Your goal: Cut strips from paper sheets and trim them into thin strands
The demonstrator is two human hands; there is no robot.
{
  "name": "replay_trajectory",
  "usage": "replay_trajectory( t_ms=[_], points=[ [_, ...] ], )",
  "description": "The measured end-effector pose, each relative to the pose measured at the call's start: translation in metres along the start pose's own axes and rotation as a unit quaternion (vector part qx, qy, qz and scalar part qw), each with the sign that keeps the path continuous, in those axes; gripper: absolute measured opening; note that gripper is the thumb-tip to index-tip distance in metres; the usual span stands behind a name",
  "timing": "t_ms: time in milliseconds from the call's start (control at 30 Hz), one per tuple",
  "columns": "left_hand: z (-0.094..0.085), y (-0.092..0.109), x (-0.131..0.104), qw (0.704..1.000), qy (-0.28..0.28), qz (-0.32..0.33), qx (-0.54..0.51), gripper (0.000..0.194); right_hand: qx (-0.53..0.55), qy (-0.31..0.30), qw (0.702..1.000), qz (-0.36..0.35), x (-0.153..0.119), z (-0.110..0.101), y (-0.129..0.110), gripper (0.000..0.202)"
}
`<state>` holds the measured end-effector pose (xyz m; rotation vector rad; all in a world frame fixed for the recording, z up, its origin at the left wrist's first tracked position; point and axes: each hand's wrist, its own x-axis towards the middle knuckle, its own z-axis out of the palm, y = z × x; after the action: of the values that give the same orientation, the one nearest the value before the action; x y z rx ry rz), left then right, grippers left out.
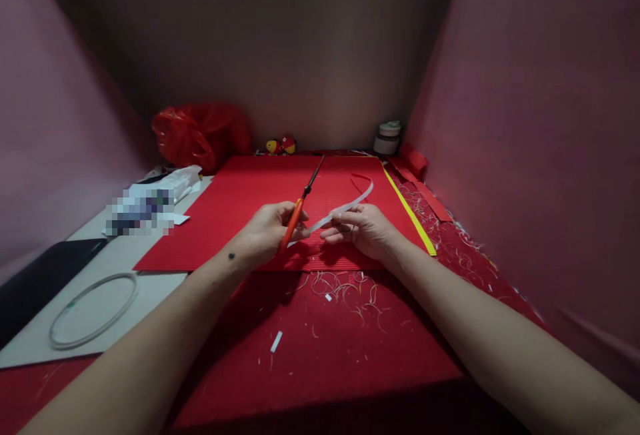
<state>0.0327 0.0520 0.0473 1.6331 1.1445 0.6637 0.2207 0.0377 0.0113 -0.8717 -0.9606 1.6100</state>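
Left grip (269, 229) holds orange-handled scissors (293, 224), right grip (369, 228) pinches a pale strip (347, 207); a white packet (184, 183) is partly pixelated, unreadable there.

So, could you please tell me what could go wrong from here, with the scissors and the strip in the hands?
The left hand holds the scissors with their tip above the red sheet, so a dip might mark it. The strip curls loose beyond the right hand and could twist. Scraps lie by the sheet's near edge and may cling to the work.
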Motion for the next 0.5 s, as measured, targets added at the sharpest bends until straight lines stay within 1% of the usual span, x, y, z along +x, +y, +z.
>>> replay_trajectory(
  t_ms=[133, 333, 500],
  points=[
    [-0.0009, -0.0004, -0.0001, 1.0, 0.002, 0.001, 0.025, 0.028, 0.0, 0.002, 1.0, -0.013, -0.0003, -0.0015, 0.0, 0.015],
    [0.0002, -0.0021, 0.0, 0.999, 0.003, 0.005, 0.046, 0.025, 0.015, -0.016, 1.0, -0.014, -0.0019, -0.001, 0.0007, 0.013],
    [0.0025, -0.002, 0.0004, 0.998, 0.009, 0.009, 0.054, 0.025, 0.003, -0.032, 0.999, 0.013, -0.0028, 0.0008, 0.0029, 0.017]
  ],
)
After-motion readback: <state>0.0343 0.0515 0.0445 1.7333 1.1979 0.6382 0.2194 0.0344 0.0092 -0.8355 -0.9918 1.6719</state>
